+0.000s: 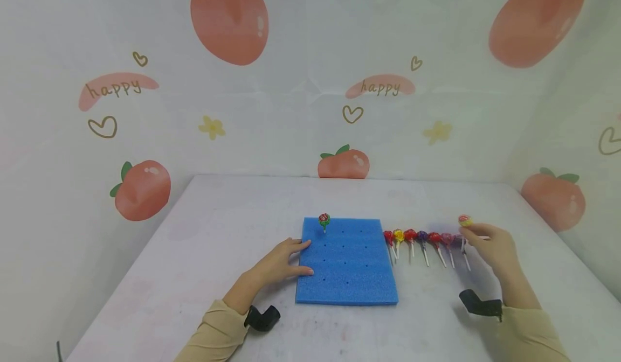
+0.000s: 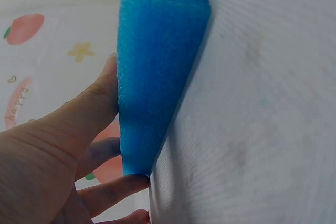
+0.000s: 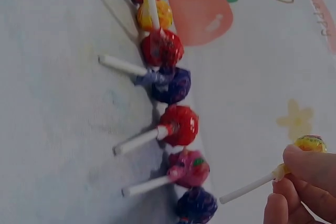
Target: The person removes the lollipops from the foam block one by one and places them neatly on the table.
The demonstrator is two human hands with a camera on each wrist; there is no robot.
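Note:
A blue foam block (image 1: pixel 359 286) with rows of small holes lies flat on the table. One lollipop (image 1: pixel 324 220) in a red and green wrapper stands upright in its far left hole. My left hand (image 1: pixel 276 262) rests against the block's left edge, thumb and fingers spread and fairly straight. Right of the block, my right hand (image 1: pixel 497 249) pinches a yellow and pink lollipop (image 3: pixel 310 142) between thumb and fingers near its head. That lollipop is raised above the table, its white stick (image 3: pixel 249 187) free below the fingers.
Several wrapped lollipops lie in a row right of the block, among them a yellow one (image 1: pixel 398 236), a red one (image 1: pixel 434 238) and a purple one (image 1: pixel 422 237). Their sticks point toward me. A fruit-printed cloth (image 1: pixel 291 119) hangs behind the white table (image 1: pixel 218 216).

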